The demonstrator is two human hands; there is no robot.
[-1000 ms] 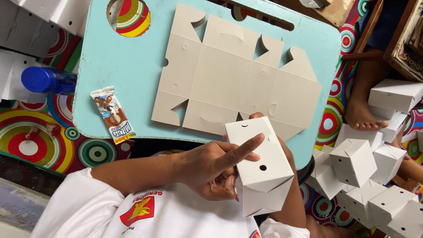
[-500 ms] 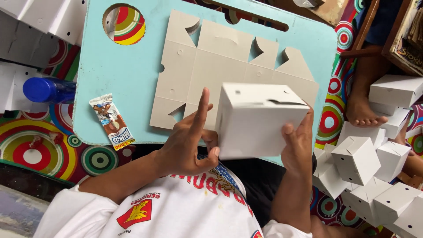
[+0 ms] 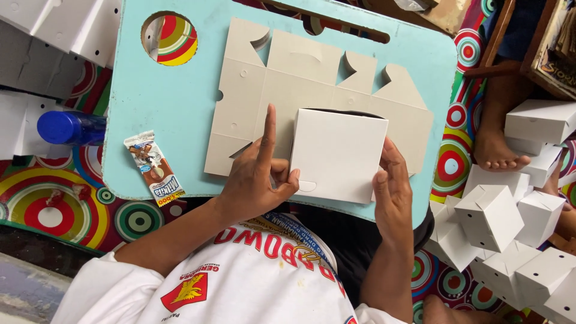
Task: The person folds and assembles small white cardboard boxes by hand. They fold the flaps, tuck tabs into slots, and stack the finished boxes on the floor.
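A folded white cardboard box (image 3: 339, 153) is held between both hands over the light blue lap table (image 3: 174, 120). My left hand (image 3: 261, 177) grips its left edge, index finger pointing straight up and thumb against the lower side. My right hand (image 3: 393, 192) clasps the box's right lower edge. Under the box lies a flat, unfolded grey box blank (image 3: 282, 72) on the table.
A snack wrapper (image 3: 155, 168) lies on the table's left front edge, a blue bottle (image 3: 69, 127) beside it on the patterned mat. Several finished white boxes (image 3: 498, 222) pile at the right, near another person's bare foot (image 3: 495, 144). More flat white blanks (image 3: 48, 24) are at the top left.
The box was turned from an upright, corner-on pose to a flat face toward me. My right hand came onto its right edge, and my left hand shifted to its left edge.
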